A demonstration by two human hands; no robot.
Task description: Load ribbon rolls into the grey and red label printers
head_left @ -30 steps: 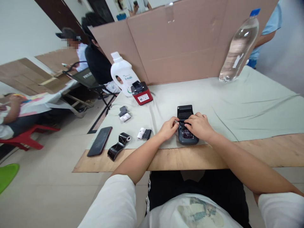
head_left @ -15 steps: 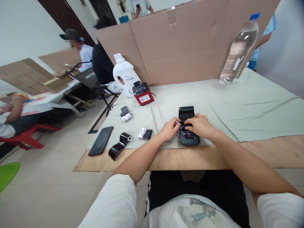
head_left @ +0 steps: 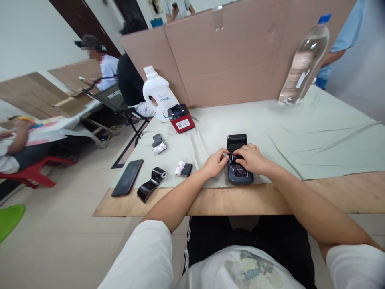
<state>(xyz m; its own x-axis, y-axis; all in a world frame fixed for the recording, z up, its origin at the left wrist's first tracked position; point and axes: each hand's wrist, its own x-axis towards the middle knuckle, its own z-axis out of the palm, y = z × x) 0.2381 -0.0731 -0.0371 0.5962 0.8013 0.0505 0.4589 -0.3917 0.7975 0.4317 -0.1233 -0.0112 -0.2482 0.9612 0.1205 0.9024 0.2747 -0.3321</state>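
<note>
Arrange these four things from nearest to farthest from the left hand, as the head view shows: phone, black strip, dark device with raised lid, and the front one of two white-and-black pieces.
1. Dark device: at the left hand's fingertips
2. White-and-black piece: left
3. Black strip: farther left
4. Phone: leftmost
</note>
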